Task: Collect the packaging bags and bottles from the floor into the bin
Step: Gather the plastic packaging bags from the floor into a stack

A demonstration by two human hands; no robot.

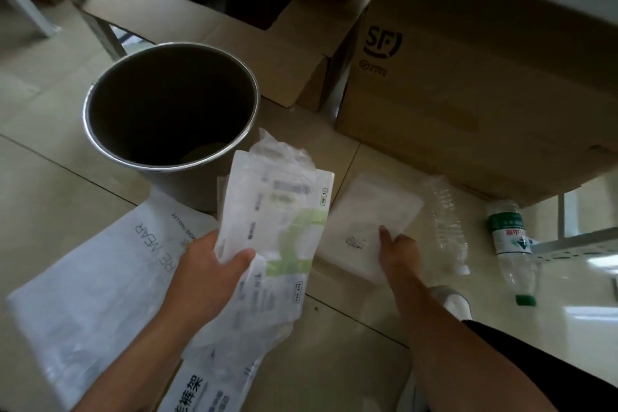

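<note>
My left hand [214,264] grips a bundle of clear packaging bags with green stripes [277,211], held just in front of the round metal bin [170,104]. My right hand [398,251] rests on the near edge of a frosted white bag [371,214] lying flat on the floor; whether the fingers pinch it I cannot tell. A crushed clear bottle [448,227] lies right of that bag. Further right lies a green-labelled bottle [511,244]. A large white mailer bag [87,284] covers the floor at the left.
Two cardboard boxes stand behind: an open box [234,20] and a tall printed box [468,94]. A bag with printed characters [207,388] lies by my left forearm. A white metal frame [575,237] is at the right, and my shoe [451,301] is near my right arm.
</note>
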